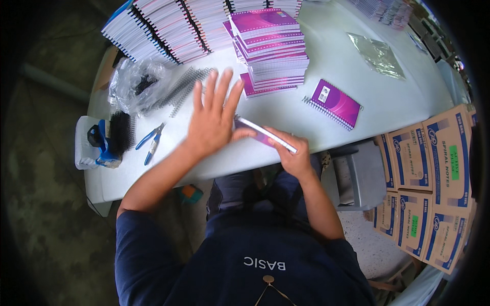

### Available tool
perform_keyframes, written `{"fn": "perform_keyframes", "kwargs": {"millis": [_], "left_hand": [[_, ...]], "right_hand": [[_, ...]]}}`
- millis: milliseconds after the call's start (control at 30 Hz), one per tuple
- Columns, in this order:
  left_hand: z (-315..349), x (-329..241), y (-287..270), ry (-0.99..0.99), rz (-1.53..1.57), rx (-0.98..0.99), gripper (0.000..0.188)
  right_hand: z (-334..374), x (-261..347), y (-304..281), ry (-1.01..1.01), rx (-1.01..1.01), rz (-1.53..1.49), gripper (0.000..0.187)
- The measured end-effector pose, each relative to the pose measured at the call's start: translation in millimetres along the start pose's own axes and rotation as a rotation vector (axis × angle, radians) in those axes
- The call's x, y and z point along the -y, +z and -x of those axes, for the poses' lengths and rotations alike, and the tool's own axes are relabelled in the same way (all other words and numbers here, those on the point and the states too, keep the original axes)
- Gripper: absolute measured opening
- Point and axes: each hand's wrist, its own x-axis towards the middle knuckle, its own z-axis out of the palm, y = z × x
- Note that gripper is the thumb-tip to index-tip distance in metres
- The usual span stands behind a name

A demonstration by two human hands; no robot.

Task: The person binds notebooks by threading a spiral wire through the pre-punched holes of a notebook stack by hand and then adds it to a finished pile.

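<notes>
Held notebook [268, 135]: purple cover, seen nearly edge-on, above the counter [403, 99] just inside its near edge; height off the surface not readable.
Long axis: slants from far-left down to near-right, pale edge up.
Right hand [295, 155]: pinching the near-right end, thumb on the near side, fingers on the far side.
Left hand [213, 122]: fingers spread, somewhat blurred, grips nothing; thumb by the far-left end, contact can't tell.
Key relation: notebook lies to the right of the left palm, running from that thumb back into the right hand. Right hand is nearer, since it's on it.
Far side: purple notebook stack [270, 51] beyond the held one, left fingertips near its base in this view.
Left side: crowded. Loose coils [188, 86], clear plastic bag [138, 89], blue-handled pliers [151, 143].
Right side: coil-bound notebook [337, 103], apart from the right hand, coil ends sticking out.
Room: bare counter right of the stack, plus a strip between the held notebook and the coil-bound one.
Near edge: close to the right hand; person's lap below.
</notes>
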Motion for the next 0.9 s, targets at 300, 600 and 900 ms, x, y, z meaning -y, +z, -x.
{"fn": "perform_keyframes", "kwargs": {"millis": [300, 600, 900], "left_hand": [[90, 2, 13, -0.062, -0.04, 0.063, 0.112], [96, -13, 6, -0.063, 0.046, -0.07, 0.114], [99, -30, 6, -0.004, 0.115, -0.077, 0.105]], "right_hand": [[18, 12, 40, -0.256, 0.05, 0.029, 0.035], [22, 15, 45, -0.226, 0.057, 0.027, 0.037], [21, 20, 50, -0.367, 0.08, 0.104, 0.034]]}}
